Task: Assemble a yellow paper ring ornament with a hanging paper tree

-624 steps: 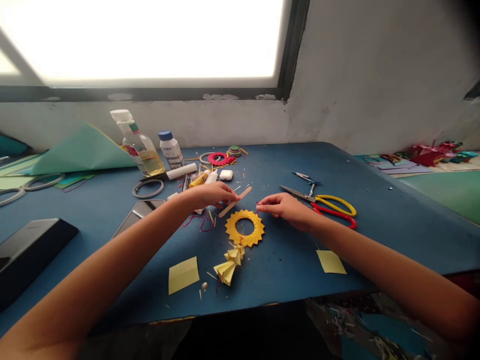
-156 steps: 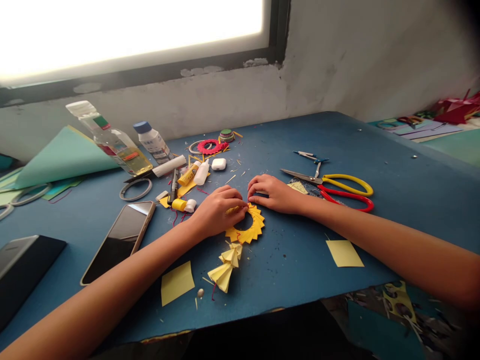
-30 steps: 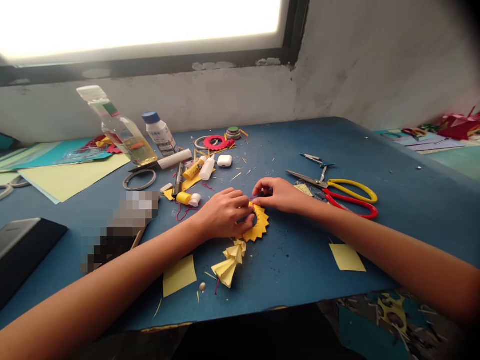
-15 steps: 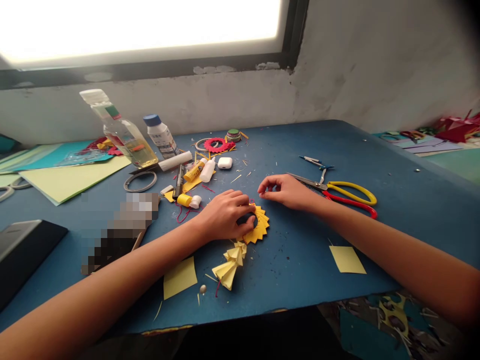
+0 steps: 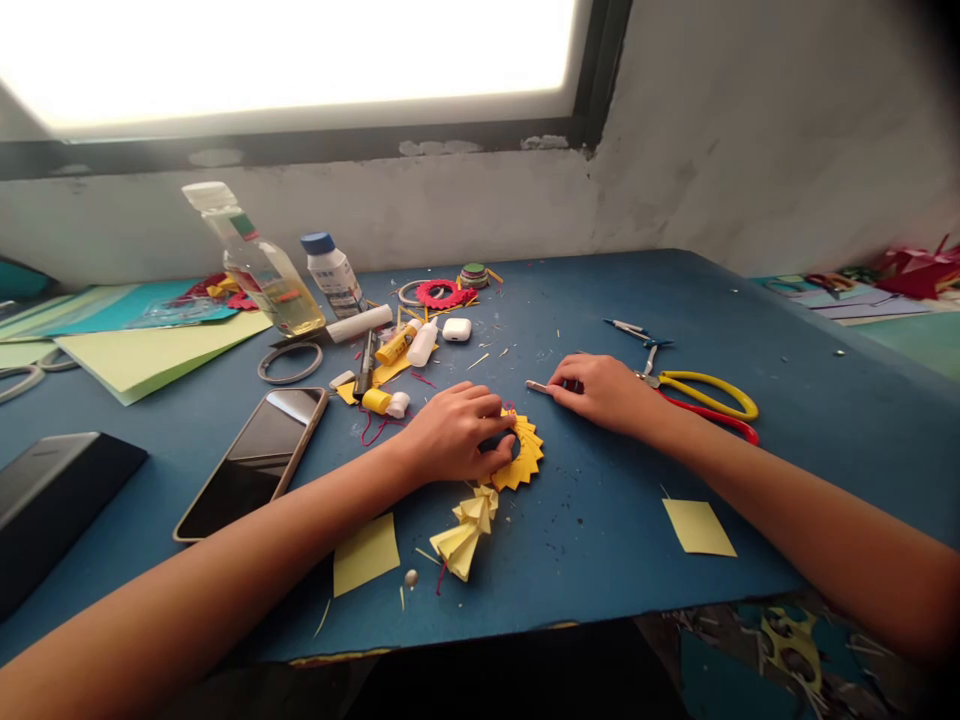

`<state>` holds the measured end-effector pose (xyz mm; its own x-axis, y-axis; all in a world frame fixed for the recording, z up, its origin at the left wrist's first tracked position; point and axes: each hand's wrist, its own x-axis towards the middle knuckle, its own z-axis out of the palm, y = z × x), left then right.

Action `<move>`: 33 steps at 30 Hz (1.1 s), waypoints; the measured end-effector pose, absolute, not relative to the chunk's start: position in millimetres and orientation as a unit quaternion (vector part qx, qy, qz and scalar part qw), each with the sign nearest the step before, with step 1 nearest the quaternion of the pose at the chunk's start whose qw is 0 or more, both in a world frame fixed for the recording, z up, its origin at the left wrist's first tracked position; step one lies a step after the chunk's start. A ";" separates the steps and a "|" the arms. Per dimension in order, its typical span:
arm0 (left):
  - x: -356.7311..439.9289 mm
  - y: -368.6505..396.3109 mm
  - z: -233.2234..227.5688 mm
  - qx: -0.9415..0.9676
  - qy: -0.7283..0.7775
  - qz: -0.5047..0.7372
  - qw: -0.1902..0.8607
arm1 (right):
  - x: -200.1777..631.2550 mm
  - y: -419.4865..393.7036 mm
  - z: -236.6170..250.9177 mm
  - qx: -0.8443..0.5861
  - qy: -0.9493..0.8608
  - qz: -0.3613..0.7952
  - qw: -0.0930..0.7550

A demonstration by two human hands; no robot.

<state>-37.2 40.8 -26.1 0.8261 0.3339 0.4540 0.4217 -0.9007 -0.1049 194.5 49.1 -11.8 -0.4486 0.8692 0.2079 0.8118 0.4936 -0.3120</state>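
Observation:
My left hand (image 5: 459, 432) is closed around the left side of a yellow folded-paper ring (image 5: 529, 455) with pointed edges, lying on the table; its fingers hide part of the ring. Just below lies a string of pale yellow folded-paper pieces (image 5: 466, 535) with a red thread end. My right hand (image 5: 600, 392), to the right of the ring, pinches a short, thin, pale stick (image 5: 535, 387) whose exact kind I cannot make out. Behind that hand, and partly hidden by it, are scissors with one yellow and one red handle (image 5: 709, 395).
Beyond my left arm lie a phone (image 5: 255, 465) and a black box-like object (image 5: 64, 505). Glue bottles (image 5: 422, 343), a white case (image 5: 457, 330) and a tall clear bottle (image 5: 274, 290) stand or lie farther back. Yellow paper squares (image 5: 700, 527) flank my hands; a compass (image 5: 634, 330) lies right.
My right hand has shifted right and slightly down, now covering the scissor blades, and a pale stick shows at its fingertips. My left hand stays on the ring. The view has shifted slightly.

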 end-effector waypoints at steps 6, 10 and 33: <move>-38.8 39.7 -24.5 -0.948 -0.193 -0.229 0.109 | 193.9 43.3 -4.4 -0.521 -0.800 0.161 0.251; -39.6 39.1 -25.1 -0.933 -0.218 -0.266 0.108 | 193.2 36.4 -6.5 -0.486 -0.799 0.208 0.287; -39.3 40.0 -26.4 -0.925 -0.242 -0.276 0.096 | 189.3 29.4 -30.0 -0.369 -0.871 0.154 0.285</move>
